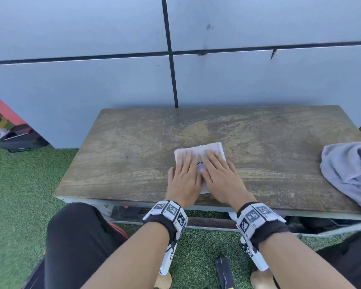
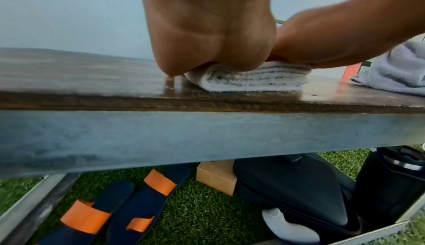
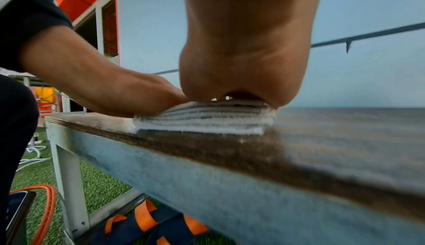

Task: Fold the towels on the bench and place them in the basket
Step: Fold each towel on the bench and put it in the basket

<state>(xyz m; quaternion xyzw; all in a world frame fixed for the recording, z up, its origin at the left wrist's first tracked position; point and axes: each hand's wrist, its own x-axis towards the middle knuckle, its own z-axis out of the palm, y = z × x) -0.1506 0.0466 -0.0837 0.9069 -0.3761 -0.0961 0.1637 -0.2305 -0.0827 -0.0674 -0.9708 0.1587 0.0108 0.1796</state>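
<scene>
Both my forearms reach out from the bottom of the head view, and my left hand [image 1: 183,176] and right hand [image 1: 221,176] lie flat, side by side, fingers straight and spread, pressing down on the white towel [image 1: 198,150]. That towel sits near the front edge of the bench [image 1: 133,142], about the middle of its length, and from the wrist views I see it as a tidy stack of several layers, so I judge its folding done or all but done, with only the smoothing in hand. Left to do: carry it to the basket, which I cannot find in any view, then deal with the grey towel [image 1: 350,170], which lies crumpled at the right end of the bench, well apart from my hands and partly hanging over the front edge. Under the bench I can make out navy sandals with orange straps [image 2: 128,205], a cardboard box [image 2: 216,178] and a dark bag [image 2: 287,190] on the green turf [image 1: 19,195]. Nothing on the bench top lies between my hands and the grey towel; my trouble, as I judge it, is not knowing where the basket stands.
</scene>
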